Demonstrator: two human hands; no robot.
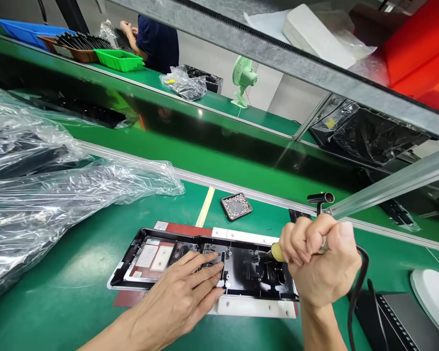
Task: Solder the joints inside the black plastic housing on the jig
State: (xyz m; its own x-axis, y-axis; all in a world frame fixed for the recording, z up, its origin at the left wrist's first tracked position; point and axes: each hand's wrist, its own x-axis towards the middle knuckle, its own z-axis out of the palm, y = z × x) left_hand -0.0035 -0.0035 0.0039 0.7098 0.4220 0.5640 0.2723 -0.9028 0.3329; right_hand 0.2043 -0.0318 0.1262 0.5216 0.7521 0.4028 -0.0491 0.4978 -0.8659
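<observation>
A long black plastic housing (249, 273) lies open side up on a white and red fixture (256, 308) on the green bench. My left hand (185, 295) rests flat on its middle with fingers spread, pressing it down. My right hand (320, 263) is a fist wrapped round an electric screwdriver (277, 251), whose yellowish tip points down into the right part of the housing. A black cable (358, 287) trails from the tool behind my wrist.
A small black tray of screws (236, 206) sits behind the housing. Clear plastic bags (40, 200) over dark parts pile up at left. A white disc (433, 297) and a dark panel (395, 321) lie at right. A green fan (243, 78) and another person (157, 41) stand across the line.
</observation>
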